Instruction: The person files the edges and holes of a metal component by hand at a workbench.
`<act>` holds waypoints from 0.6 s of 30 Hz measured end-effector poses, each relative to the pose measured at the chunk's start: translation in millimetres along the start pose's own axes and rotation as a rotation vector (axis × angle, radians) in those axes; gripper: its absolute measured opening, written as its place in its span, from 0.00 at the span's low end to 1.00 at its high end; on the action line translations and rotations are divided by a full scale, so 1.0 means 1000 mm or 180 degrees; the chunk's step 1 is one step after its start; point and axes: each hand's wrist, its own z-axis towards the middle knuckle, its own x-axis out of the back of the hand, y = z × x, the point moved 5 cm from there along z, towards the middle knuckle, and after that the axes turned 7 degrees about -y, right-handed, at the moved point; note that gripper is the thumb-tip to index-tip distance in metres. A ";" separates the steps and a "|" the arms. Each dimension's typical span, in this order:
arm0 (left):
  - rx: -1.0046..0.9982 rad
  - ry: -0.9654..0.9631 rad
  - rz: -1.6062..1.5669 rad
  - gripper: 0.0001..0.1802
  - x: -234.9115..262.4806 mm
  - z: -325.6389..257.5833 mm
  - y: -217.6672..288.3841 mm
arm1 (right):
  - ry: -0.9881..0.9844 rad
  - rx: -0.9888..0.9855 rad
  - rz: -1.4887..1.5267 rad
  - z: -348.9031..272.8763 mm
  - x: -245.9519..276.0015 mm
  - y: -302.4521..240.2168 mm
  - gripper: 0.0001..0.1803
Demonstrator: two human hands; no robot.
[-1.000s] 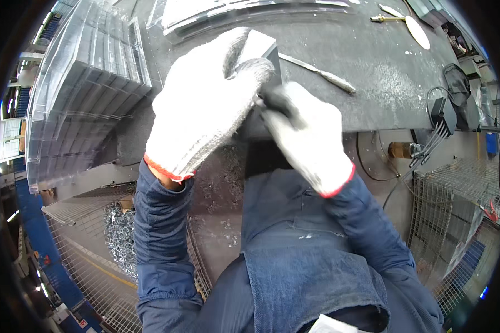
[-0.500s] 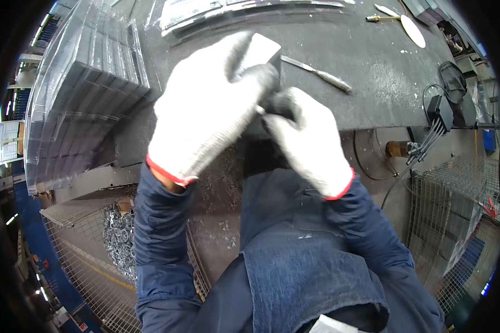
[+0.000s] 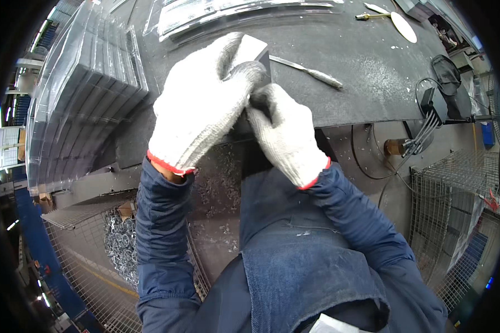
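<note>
Both gloved hands clamped on one dark flat piece, work mid-way.
Left hand (image 3: 203,108) and right hand (image 3: 286,136) grip the piece (image 3: 255,53); shavings below the grip suggest trimming, probably unfinished.

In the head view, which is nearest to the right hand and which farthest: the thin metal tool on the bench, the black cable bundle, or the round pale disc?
From the right hand:
1. Thin metal tool, just beyond the hand, on the dark bench top.
2. Black cable bundle, to the right, at the bench edge.
3. Round pale disc, far upper right, at the back of the bench.
</note>
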 end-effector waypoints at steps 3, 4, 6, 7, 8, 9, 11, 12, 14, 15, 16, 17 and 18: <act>-0.0172 -0.0175 0.0176 0.35 -0.001 -0.003 -0.007 | -0.0698 -0.0961 0.0647 -0.010 0.013 0.014 0.10; -0.0196 -0.0179 0.0176 0.35 -0.002 -0.003 -0.003 | -0.0675 -0.0956 0.0643 -0.011 0.013 0.015 0.10; -0.0079 0.0374 0.0288 0.29 0.006 -0.006 0.002 | -0.0370 -0.0510 0.0489 -0.012 0.016 0.014 0.14; -0.0410 0.1056 0.0237 0.24 0.015 -0.010 -0.006 | -0.0337 -0.0240 0.0321 -0.010 0.015 0.009 0.15; -0.0869 0.1544 -0.0383 0.25 0.017 -0.018 -0.015 | -0.0317 -0.0234 0.0322 -0.010 0.017 0.007 0.15; -0.0967 0.1915 -0.0579 0.28 0.008 -0.036 -0.024 | -0.0386 -0.0279 0.0436 -0.009 0.016 0.008 0.15; -0.1315 0.2208 -0.0401 0.34 -0.021 -0.066 -0.053 | -0.0418 -0.0324 0.0537 -0.008 0.017 0.011 0.15; -0.1544 0.2138 -0.0003 0.37 -0.038 -0.076 -0.068 | -0.0343 0.0063 -0.0012 -0.007 0.020 0.006 0.15; -0.0818 0.1941 -0.1122 0.43 -0.061 -0.084 -0.083 | -0.0299 0.0463 -0.0528 -0.006 0.021 0.001 0.16; -0.0871 0.1789 -0.1060 0.43 -0.058 -0.081 -0.085 | -0.0201 0.0632 -0.0670 -0.004 0.025 0.000 0.17; -0.0915 0.1633 -0.1006 0.44 -0.048 -0.070 -0.075 | -0.0110 0.0790 -0.0817 -0.003 0.028 0.001 0.17; -0.0915 0.1533 -0.0671 0.44 -0.034 -0.059 -0.058 | -0.0114 0.0793 -0.0820 0.001 0.031 0.000 0.17; -0.0798 0.1207 -0.0783 0.43 -0.019 -0.047 -0.041 | 0.0064 0.1068 -0.0980 0.006 0.036 -0.007 0.17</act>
